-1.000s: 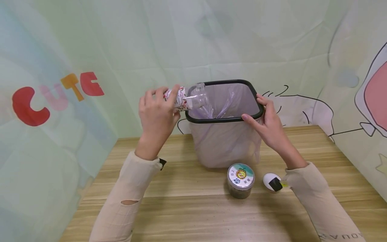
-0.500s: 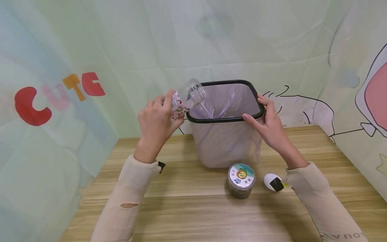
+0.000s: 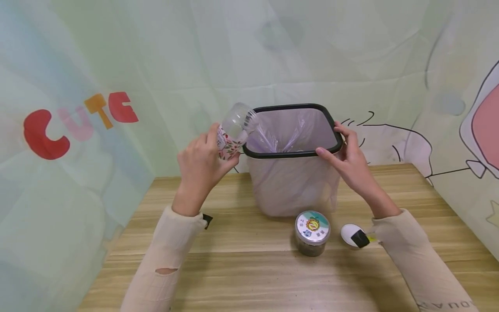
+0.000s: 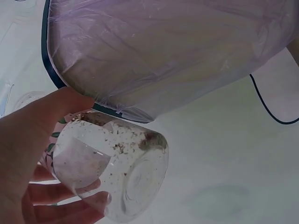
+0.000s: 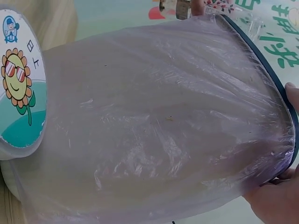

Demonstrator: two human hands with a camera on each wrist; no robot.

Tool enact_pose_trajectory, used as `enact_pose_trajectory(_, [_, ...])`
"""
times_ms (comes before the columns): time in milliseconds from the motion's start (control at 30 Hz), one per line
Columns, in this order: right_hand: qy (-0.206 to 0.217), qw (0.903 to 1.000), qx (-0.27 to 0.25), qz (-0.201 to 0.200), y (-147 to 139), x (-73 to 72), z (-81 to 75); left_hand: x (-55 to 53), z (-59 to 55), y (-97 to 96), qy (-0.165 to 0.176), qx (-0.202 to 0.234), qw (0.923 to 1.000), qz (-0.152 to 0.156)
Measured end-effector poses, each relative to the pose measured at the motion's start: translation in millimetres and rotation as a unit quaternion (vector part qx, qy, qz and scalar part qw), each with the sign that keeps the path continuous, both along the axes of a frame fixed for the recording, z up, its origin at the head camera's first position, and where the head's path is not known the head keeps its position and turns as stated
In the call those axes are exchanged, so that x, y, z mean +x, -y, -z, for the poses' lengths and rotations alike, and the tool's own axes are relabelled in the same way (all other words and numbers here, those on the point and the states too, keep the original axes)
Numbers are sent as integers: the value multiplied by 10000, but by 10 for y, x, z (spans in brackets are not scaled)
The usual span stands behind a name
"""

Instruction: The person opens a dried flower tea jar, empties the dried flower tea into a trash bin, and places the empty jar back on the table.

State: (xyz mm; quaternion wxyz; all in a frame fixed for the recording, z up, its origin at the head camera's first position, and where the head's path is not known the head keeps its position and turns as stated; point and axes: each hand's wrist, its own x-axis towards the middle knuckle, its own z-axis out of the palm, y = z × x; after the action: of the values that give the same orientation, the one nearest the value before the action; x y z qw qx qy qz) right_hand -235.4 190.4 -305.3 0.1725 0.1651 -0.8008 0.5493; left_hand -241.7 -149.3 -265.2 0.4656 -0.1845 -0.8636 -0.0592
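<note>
Left hand grips clear plastic jar with floral label, fingers and thumb curled round its body. Jar is tilted, open mouth up and toward the bin's near-left corner, just beside the rim; touching or not, can't tell. Left wrist view shows dark crumbs stuck to the inside wall of the jar, base toward camera.

Grey square bin with black rim and translucent purple liner stands mid-desk, back edge close to the cloth backdrop. Bin contents hidden from the head view.

Small round jar with sunflower-sticker lid sits just in front of the bin, white cap near it on the right, partly covered by a black wrist strap.

Right hand clamps the bin's right rim, thumb on the near edge, fingers over the top.

Wooden desk has open room front and left; right edge cut off by the frame.
</note>
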Motion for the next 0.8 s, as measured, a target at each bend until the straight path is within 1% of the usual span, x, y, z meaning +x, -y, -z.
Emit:
enact_pose_trajectory(167, [108,9994,-287,-142,-30,20,3,34,43,29,85,156,9998,60])
enact_pose_trajectory(400, [46,9975,-637,-286,-73,51,39,110,112,61,236,586,9976,269])
enact_pose_trajectory(533, [36,9965,-805,-234,-96,82,69,156,157,78,371,765,9957,374])
enact_pose_trajectory(667, [14,9955,-930,-158,-123,127,101,200,210,94,404,845,9945,459])
enact_pose_trajectory(800, [-19,9959,-900,-60,-157,177,135,259,261,98,423,949,9932,524])
